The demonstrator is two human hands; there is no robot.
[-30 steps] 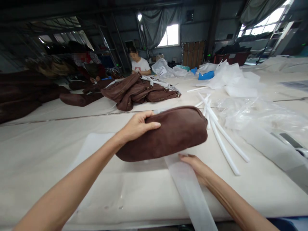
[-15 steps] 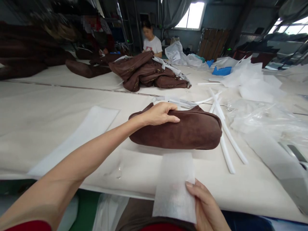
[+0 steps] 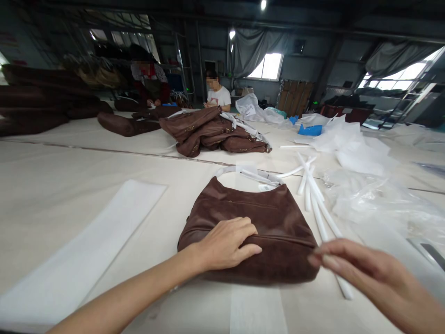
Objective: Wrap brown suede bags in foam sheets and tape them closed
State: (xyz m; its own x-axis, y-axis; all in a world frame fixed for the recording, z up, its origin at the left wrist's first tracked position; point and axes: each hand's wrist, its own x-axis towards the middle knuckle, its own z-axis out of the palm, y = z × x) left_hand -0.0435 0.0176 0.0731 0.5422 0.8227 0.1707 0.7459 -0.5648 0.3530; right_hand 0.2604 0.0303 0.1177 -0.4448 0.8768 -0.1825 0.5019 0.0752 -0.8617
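A dark brown leather handbag (image 3: 267,208) lies on the table with its base toward me. Its strap, wrapped in white, loops at the far side. My left hand (image 3: 227,243) grips the bag at the seam above its base, fingers bent over the leather and the thumb lower on the base panel. My right hand (image 3: 368,269) is at the bag's right bottom corner, fingers stretched forward and holding nothing. Its fingertips are blurred, so I cannot tell whether they touch the leather. A thin white sheet (image 3: 257,308) lies on the table, its upper end hidden by the bag.
White foam tubes (image 3: 318,204) lie right of the bag, beside clear plastic (image 3: 378,199). A long white foam strip (image 3: 90,250) is on the left. Brown bags (image 3: 212,132) are heaped beyond. Two people (image 3: 217,93) work across the table.
The bag has come down from its tilted pose, so its front panel now shows. My right hand has let go of the white sheet and moved up and right to the bag's corner.
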